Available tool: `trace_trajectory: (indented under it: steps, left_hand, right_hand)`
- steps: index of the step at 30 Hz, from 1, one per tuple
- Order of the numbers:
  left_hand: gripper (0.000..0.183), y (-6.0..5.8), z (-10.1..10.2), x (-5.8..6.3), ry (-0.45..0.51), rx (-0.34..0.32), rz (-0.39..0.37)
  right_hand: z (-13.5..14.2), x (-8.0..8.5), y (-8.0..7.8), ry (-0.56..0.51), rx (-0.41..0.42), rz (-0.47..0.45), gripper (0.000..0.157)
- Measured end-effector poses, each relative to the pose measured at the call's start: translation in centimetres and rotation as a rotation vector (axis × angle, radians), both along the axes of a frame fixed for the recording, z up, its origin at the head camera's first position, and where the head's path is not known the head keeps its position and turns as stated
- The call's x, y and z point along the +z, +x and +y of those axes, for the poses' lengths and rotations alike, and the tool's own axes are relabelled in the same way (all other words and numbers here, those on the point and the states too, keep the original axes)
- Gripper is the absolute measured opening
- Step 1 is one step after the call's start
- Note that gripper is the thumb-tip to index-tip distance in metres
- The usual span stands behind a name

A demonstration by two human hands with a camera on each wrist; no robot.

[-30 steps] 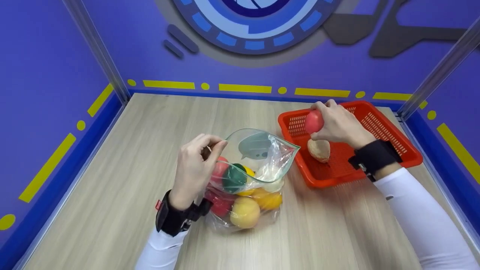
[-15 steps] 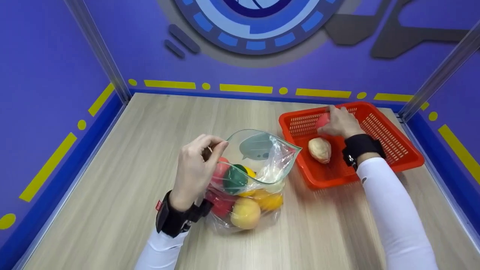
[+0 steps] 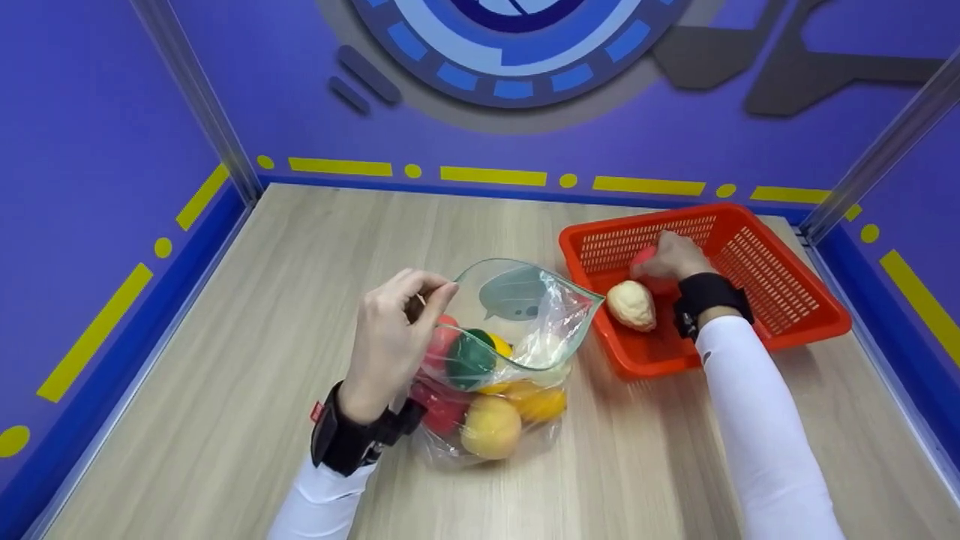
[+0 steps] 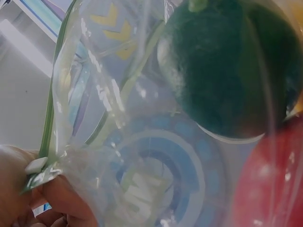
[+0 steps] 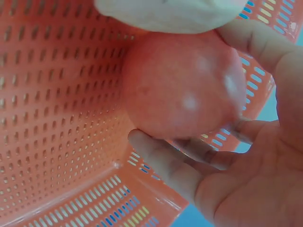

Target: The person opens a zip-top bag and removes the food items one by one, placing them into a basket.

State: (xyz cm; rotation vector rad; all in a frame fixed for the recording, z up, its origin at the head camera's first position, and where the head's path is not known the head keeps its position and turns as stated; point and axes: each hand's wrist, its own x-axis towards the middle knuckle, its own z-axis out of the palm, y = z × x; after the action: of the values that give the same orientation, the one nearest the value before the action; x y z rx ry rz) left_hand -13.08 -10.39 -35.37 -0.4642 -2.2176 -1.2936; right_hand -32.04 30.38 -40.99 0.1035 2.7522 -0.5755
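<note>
My left hand (image 3: 386,337) pinches the rim of a clear zip bag (image 3: 585,311) that stands mouth up on the table. Through its plastic show a dark green round fruit (image 4: 227,66), a yellow round one (image 3: 491,429), red ones (image 3: 442,411) and an orange-yellow piece (image 3: 541,403). Down inside the red basket (image 3: 675,366), my right hand (image 3: 675,259) holds a smooth round red fruit (image 5: 184,85) between thumb and fingers. A pale, lumpy cream-coloured piece (image 3: 631,306) lies in the basket, against the red fruit in the right wrist view.
The basket has slotted walls and sits at the table's right rear. Blue-purple panels (image 3: 480,142) enclose the wooden table (image 3: 337,232) at the back and both sides, with metal posts (image 3: 862,172) at the corners.
My right hand has carried the red fruit rightward and down into the basket. The cream piece has shifted slightly left. My left hand and the bag stay put.
</note>
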Motion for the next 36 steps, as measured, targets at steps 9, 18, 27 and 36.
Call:
trace_trajectory:
  steps: [9,18,27,36]
  left_hand:
    - [0.011,0.0,0.0,0.0,-0.007,0.006,0.012]
    - [0.011,-0.1,0.0,0.1,-0.002,0.001,0.006]
    - [0.009,0.1,0.0,0.0,0.005,0.004,-0.011]
    - [0.010,0.3,0.1,0.4,-0.004,0.001,0.000]
  right_hand:
    - [-1.0,0.3,0.3,0.076,0.056,0.052,0.079]
    - [-4.5,3.7,3.6,0.033,0.108,0.330,0.069]
    - [-8.4,8.4,9.8,-0.112,0.264,0.642,0.051]
    - [-12.4,10.7,15.4,-0.254,0.502,0.918,0.031]
